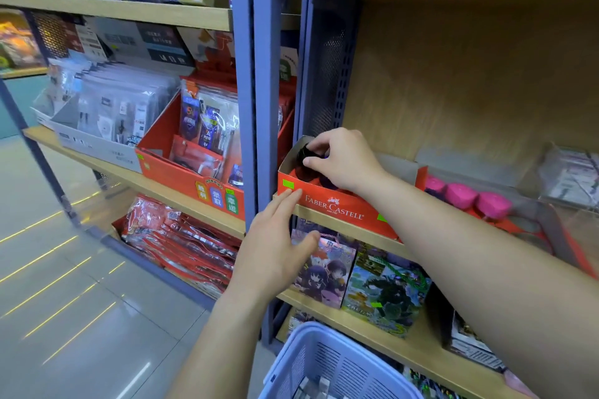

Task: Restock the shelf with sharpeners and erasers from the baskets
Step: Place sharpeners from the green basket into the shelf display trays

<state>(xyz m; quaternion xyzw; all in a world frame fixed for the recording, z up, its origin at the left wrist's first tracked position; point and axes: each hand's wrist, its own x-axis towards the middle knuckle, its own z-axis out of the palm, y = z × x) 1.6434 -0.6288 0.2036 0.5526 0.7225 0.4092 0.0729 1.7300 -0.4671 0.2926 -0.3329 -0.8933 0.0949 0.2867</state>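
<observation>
Shop shelf is partly stocked. Right hand fingers pinch a dark sharpener right over the red Faber-Castell box, while the left hand, fingers straight, steadies its front. The basket below still has stuff, so more to go I'd guess.

1. I see the middle board of the right bay, light wood, with a red Faber-Castell carton at its left end, at the near edge.
2. Just right of the carton sits a row of pink pieces. Clear packets lie farther right.
3. The lower board carries two illustrated boxes side by side.
4. The left bay's board holds a grey carton beside a red one.
</observation>
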